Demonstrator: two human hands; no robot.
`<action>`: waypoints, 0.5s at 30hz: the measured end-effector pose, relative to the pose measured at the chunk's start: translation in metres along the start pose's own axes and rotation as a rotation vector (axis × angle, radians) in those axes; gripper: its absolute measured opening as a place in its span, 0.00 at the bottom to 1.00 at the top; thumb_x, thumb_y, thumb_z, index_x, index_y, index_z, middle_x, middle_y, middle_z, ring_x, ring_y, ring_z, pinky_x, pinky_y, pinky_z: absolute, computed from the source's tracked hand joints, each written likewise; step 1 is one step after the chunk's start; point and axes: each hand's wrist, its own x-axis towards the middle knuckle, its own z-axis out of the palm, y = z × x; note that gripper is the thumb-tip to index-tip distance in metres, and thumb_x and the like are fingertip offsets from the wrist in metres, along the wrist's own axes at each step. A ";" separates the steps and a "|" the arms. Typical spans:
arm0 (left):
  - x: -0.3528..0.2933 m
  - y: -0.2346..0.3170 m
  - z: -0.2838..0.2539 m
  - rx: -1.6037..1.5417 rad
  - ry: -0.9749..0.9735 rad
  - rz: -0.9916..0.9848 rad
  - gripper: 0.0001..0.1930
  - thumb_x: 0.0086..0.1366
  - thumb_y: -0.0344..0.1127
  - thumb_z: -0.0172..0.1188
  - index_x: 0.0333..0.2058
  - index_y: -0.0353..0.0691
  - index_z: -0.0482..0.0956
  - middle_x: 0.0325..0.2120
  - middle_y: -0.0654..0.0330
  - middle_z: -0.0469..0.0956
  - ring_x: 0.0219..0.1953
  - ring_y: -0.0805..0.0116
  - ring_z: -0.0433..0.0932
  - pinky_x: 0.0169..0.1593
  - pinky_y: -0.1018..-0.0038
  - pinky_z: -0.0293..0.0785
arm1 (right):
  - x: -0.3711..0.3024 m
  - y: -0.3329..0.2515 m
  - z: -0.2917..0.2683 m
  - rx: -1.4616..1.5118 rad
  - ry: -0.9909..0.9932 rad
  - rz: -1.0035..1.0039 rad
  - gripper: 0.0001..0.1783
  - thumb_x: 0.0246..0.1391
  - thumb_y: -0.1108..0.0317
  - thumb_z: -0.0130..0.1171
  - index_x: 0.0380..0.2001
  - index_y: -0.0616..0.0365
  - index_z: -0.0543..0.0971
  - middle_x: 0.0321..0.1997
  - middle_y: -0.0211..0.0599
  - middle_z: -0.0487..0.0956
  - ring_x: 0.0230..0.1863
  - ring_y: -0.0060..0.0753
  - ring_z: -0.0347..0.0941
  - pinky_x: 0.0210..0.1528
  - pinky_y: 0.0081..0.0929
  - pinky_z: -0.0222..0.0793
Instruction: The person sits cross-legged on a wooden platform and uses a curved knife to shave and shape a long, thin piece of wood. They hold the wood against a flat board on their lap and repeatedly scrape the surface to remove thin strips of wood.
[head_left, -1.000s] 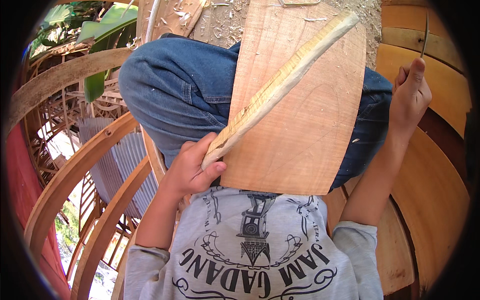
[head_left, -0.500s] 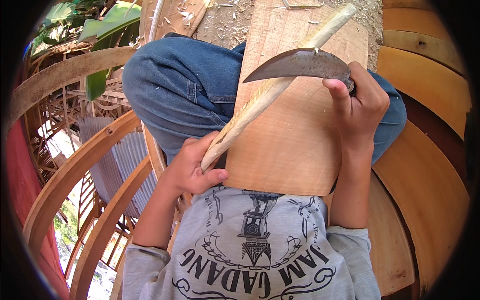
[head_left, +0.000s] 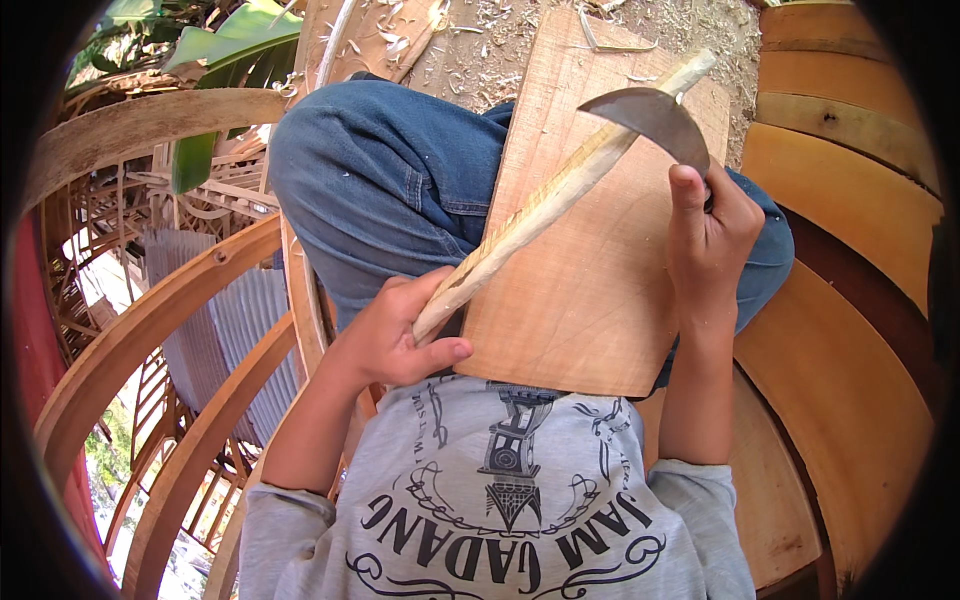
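Note:
A pale, peeled wooden stick (head_left: 548, 203) slants from lower left to upper right across a flat wooden board (head_left: 590, 310) on my lap. My left hand (head_left: 408, 332) is closed round the stick's near end, the thumb stretched out beside it. In my right hand (head_left: 712, 228) is a sickle-like knife with a curved, dark metal blade (head_left: 655, 118); its handle is mostly hidden in my fist. The blade lies across the stick close to the far end. Rough cut facets and a darker patch show along the stick.
My bent legs in blue jeans (head_left: 385, 180) flank the board. Wood shavings (head_left: 480, 50) litter the surface beyond. Curved wooden slats (head_left: 840, 180) rise on the right, curved rails (head_left: 170, 330) on the left. Outside the rails are corrugated sheets (head_left: 250, 320) and a large green leaf (head_left: 240, 50).
The knife has moved farther along the stick toward its far end, and its blade has turned to a steeper angle. My left hand keeps its hold; the view has shifted slightly.

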 end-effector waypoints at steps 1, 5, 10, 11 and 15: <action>0.000 0.001 0.000 0.005 0.000 0.004 0.31 0.51 0.44 0.65 0.46 0.25 0.70 0.15 0.59 0.65 0.16 0.71 0.67 0.24 0.76 0.64 | -0.004 -0.007 0.003 -0.020 -0.044 -0.087 0.29 0.48 0.45 0.61 0.13 0.60 0.68 0.10 0.36 0.61 0.12 0.35 0.53 0.16 0.26 0.51; -0.002 -0.002 0.001 -0.005 0.013 0.037 0.31 0.50 0.43 0.65 0.47 0.25 0.69 0.14 0.59 0.66 0.16 0.72 0.67 0.24 0.76 0.64 | -0.001 -0.004 0.005 -0.157 -0.104 -0.260 0.30 0.47 0.44 0.61 0.12 0.59 0.66 0.09 0.37 0.60 0.12 0.34 0.53 0.15 0.27 0.52; 0.003 0.005 -0.001 -0.009 -0.007 -0.031 0.34 0.48 0.44 0.66 0.49 0.25 0.69 0.12 0.63 0.65 0.14 0.75 0.67 0.22 0.79 0.62 | 0.006 0.005 0.003 -0.044 -0.029 0.018 0.29 0.50 0.46 0.59 0.13 0.61 0.66 0.10 0.38 0.62 0.12 0.34 0.54 0.16 0.27 0.53; 0.002 0.004 0.000 -0.007 -0.009 -0.013 0.34 0.48 0.44 0.67 0.49 0.25 0.69 0.12 0.63 0.65 0.14 0.77 0.66 0.21 0.80 0.61 | 0.002 -0.001 0.006 0.040 -0.025 0.034 0.29 0.50 0.46 0.59 0.13 0.61 0.66 0.10 0.38 0.63 0.12 0.34 0.55 0.16 0.27 0.53; 0.001 0.000 -0.002 0.009 -0.028 0.006 0.35 0.46 0.45 0.68 0.48 0.26 0.69 0.11 0.66 0.63 0.13 0.79 0.64 0.20 0.81 0.59 | 0.010 -0.006 0.001 -0.126 -0.189 -0.404 0.28 0.50 0.49 0.61 0.13 0.61 0.66 0.11 0.37 0.63 0.12 0.36 0.56 0.16 0.27 0.54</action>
